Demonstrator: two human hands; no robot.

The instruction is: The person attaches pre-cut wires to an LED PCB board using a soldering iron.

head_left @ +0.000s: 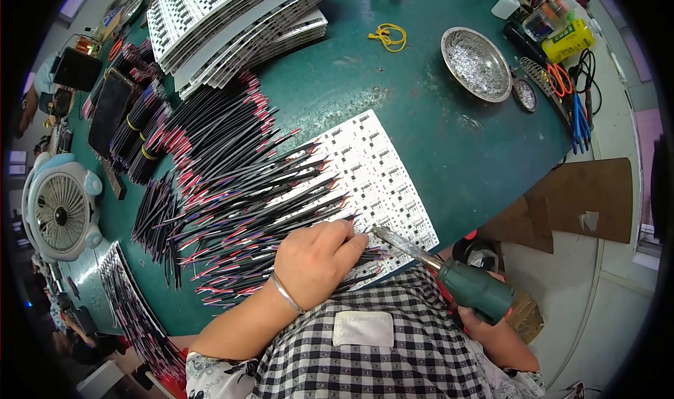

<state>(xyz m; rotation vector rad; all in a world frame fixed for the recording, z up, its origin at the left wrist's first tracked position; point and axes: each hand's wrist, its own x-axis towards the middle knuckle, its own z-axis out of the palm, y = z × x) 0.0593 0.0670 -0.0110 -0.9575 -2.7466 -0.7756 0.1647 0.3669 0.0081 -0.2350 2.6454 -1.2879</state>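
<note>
A white circuit board panel (372,153) with small dark components lies on the green bench in front of me. Rows of black-sleeved wires (253,202) with red and white ends lie across its left part. My left hand (316,262) rests over these wires, its thumb and fingers pinched at a wire by the panel's surface; the fingers mostly cover that wire. In my right hand (483,330) is a soldering gun (477,290) with a green handle. Its metal tip reaches the panel right beside my left fingertips.
Stacked white panels (246,27) stand at the back left, beside bundles of black wires (217,118). A fan (60,213) is at the left edge. A metal bowl (477,63) of silvery bits, a yellow cord (388,38) and a yellow bottle (569,41) lie toward the back right.
</note>
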